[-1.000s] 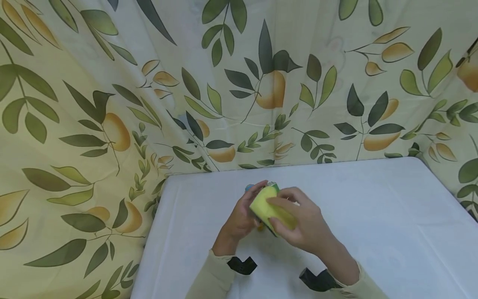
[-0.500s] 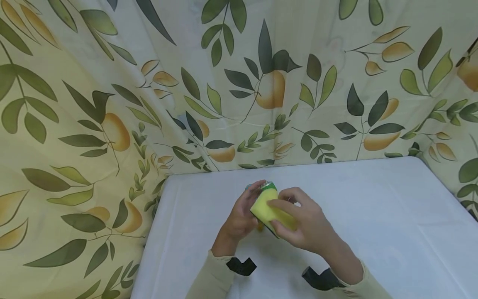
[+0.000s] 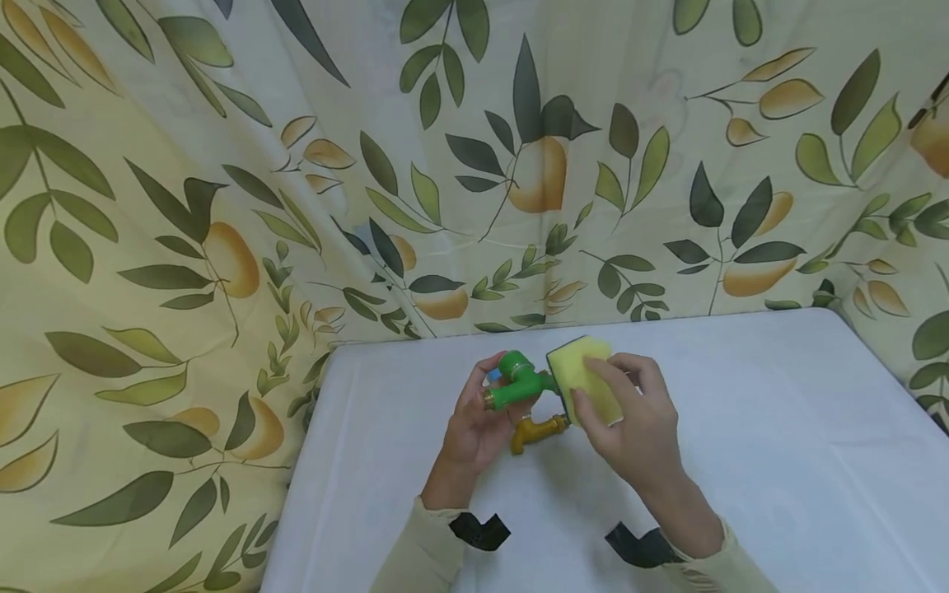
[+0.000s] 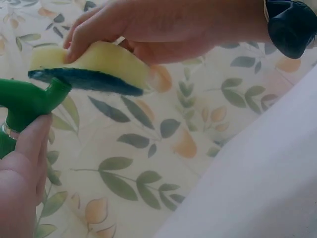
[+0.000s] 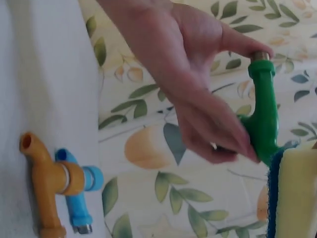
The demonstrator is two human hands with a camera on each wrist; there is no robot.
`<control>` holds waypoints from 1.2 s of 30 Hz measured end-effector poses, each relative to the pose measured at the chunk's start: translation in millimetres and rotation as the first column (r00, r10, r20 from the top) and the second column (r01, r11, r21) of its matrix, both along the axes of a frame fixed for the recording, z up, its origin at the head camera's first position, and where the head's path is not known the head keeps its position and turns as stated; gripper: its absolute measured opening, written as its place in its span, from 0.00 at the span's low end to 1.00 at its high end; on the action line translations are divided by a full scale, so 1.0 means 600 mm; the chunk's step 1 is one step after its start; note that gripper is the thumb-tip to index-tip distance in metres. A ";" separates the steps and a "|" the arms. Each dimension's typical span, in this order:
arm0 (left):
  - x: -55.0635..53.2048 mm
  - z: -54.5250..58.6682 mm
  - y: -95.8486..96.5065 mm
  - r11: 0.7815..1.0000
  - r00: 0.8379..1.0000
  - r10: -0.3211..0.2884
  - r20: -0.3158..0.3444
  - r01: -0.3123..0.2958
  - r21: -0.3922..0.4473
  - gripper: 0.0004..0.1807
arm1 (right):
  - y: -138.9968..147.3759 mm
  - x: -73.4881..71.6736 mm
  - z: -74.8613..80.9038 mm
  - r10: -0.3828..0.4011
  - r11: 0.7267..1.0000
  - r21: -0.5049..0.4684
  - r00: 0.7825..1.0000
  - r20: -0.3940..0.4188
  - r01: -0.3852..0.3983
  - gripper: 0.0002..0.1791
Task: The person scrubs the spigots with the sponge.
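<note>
My left hand (image 3: 473, 432) holds a green tap (image 3: 522, 385), its threaded brass end pointing left in the head view. The thumb touches that brass end in the right wrist view, and the fingers support the body. My right hand (image 3: 639, 424) pinches a yellow sponge (image 3: 582, 380) with a dark scouring layer (image 4: 84, 82). That dark side is against the tap's spout end in the left wrist view. Below the hands in the head view lies an orange tap (image 3: 537, 431) on the table. A blue tap (image 5: 78, 201) rests beside it, mostly hidden behind my left hand in the head view.
A white-covered table (image 3: 741, 428) extends to both sides of the hands. Behind it and at the left hangs a curtain (image 3: 415, 165) patterned with leaves and fruit. Dark bands (image 3: 480, 529) sit at both wrists.
The green tap has been turned in my left hand and shows more fully. My right hand has shifted the sponge up and right, from in front of the tap to its spout end.
</note>
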State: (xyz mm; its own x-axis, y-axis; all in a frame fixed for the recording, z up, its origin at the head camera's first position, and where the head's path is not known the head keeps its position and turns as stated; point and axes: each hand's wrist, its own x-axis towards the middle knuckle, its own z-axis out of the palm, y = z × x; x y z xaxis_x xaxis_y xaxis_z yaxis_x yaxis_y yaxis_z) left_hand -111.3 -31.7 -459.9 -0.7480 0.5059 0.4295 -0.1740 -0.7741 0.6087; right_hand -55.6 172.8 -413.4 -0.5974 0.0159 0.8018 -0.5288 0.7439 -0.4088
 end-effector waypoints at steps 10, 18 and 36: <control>0.002 0.001 0.010 0.999 0.998 0.041 0.047 -0.041 0.006 0.34 | -0.009 0.000 -0.005 -0.040 0.998 -0.047 0.995 0.090 0.044 0.20; 0.005 -0.010 0.034 0.976 0.978 0.184 0.095 -0.170 -0.139 0.44 | -0.067 0.017 -0.011 0.132 0.981 -0.152 0.990 0.048 -0.124 0.18; 0.008 0.000 0.024 0.983 0.983 0.175 0.057 -0.172 -0.064 0.42 | -0.064 0.008 -0.007 0.159 0.979 -0.135 0.987 0.018 -0.155 0.18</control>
State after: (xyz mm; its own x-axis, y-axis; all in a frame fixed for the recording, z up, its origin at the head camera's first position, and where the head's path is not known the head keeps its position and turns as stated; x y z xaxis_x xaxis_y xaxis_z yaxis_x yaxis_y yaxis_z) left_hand -106.7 -17.5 -460.1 -0.8508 0.3890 0.3532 -0.0788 -0.7591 0.6462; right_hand -50.6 134.2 -417.5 -0.6235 0.0252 0.7814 -0.6211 0.5910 -0.5146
